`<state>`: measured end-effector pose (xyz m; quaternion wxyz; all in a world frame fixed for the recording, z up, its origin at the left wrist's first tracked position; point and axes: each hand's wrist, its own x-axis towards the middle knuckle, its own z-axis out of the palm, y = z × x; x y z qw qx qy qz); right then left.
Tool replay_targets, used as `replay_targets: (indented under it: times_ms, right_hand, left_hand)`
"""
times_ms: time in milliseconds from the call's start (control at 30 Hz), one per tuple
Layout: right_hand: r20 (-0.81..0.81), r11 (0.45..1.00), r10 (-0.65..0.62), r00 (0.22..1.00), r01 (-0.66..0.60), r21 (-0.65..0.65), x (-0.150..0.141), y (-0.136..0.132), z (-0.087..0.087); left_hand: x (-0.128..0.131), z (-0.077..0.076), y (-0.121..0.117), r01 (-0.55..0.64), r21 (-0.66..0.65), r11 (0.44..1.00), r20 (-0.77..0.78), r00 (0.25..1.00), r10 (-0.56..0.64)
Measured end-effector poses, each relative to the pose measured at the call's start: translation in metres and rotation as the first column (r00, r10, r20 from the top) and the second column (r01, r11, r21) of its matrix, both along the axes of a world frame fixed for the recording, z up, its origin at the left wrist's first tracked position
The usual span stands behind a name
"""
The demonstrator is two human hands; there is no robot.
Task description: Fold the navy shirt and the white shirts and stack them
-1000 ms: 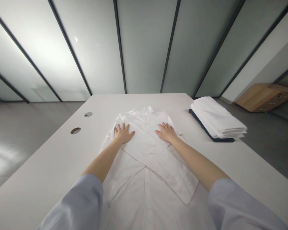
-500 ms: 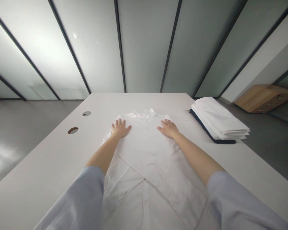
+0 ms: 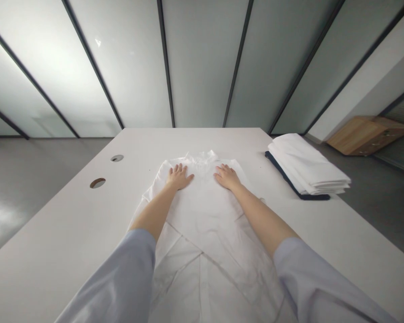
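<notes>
A white shirt-like garment [image 3: 205, 215] lies spread out in front of me, its gathered, ruffled neck end toward the far side. Creases and fold lines cross its lower half. My left hand [image 3: 180, 177] rests flat on the upper left of the cloth, fingers spread. On the upper right, my right hand [image 3: 227, 176] presses flat as well, its fingers somewhat apart. Neither hand grips anything. My forearms hide parts of the garment's sides.
The garment lies on a white table [image 3: 67, 233] with two round holes near its left edge. At the right edge sits a stack of folded white cloth [image 3: 306, 163] on a dark folded cloth [image 3: 314, 197]. Beyond are frosted panels and a wooden cabinet [image 3: 366, 135].
Both hands have slid inward over the cloth, closer to each other and to the neck end. More of the garment's left and right shoulder edges now shows.
</notes>
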<state>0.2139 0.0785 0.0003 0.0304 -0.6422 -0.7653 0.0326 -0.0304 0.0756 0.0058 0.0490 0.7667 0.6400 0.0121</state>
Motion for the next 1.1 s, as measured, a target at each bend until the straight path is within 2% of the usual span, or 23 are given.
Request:
replay_targets:
  times_ms: [100,200,333,400,467,500,567,633,767,900,967,1100]
  right_hand:
    - [0.017,1.0,-0.01,1.0,0.01,-0.002,-0.003,-0.011,-0.004]
    - [0.041,0.999,0.026,0.999,-0.028,0.042,-0.002,-0.029,-0.002]
    - [0.062,0.996,0.064,0.996,-0.067,0.05,-0.001,-0.037,0.014]
    - [0.018,0.998,0.025,1.0,-0.026,0.057,0.0,-0.027,0.023]
    - [-0.074,0.996,-0.058,0.996,0.063,0.062,0.0,-0.011,0.03]
    - [-0.123,0.992,-0.108,0.986,0.116,0.055,-0.001,-0.002,0.032]
    - [-0.19,0.981,-0.192,0.963,0.196,0.003,-0.003,0.015,0.031]
    - [-0.198,0.974,-0.225,0.954,0.217,-0.061,-0.007,0.026,0.026]
    - [-0.205,0.967,-0.253,0.946,0.238,-0.096,-0.013,0.037,0.013]
    - [-0.395,0.964,-0.258,0.882,0.259,-0.051,-0.006,0.043,0.002]
    - [-0.526,0.972,-0.204,0.826,0.235,-0.008,0.001,0.047,-0.003]
    - [-0.697,0.975,-0.106,0.71,0.212,0.068,0.015,0.049,-0.011]
  left_hand:
    - [-0.001,-0.004,-0.01,0.002,-0.02,1.0,-0.048,0.999,-0.003]
    - [-0.003,-0.004,-0.027,0.034,0.022,0.999,-0.096,0.995,-0.032]
    - [-0.004,0.011,-0.038,0.064,0.01,0.998,-0.115,0.991,-0.063]
    - [-0.005,0.021,-0.03,0.016,0.02,1.0,-0.058,0.998,-0.015]
    - [-0.005,0.026,-0.013,-0.088,0.059,0.994,0.082,0.993,0.083]
    - [-0.005,0.026,-0.002,-0.15,0.054,0.987,0.178,0.974,0.138]
    - [-0.005,0.022,0.019,-0.232,-0.042,0.972,0.347,0.909,0.232]
    - [-0.005,0.015,0.035,-0.25,-0.134,0.959,0.426,0.859,0.284]
    - [-0.004,0.004,0.049,-0.23,-0.148,0.962,0.466,0.842,0.272]
    - [-0.006,0.0,0.048,-0.196,-0.159,0.968,0.543,0.801,0.252]
    - [-0.008,-0.003,0.047,-0.17,-0.158,0.973,0.642,0.731,0.232]
    - [-0.013,-0.007,0.045,-0.158,-0.153,0.976,0.891,0.405,0.205]
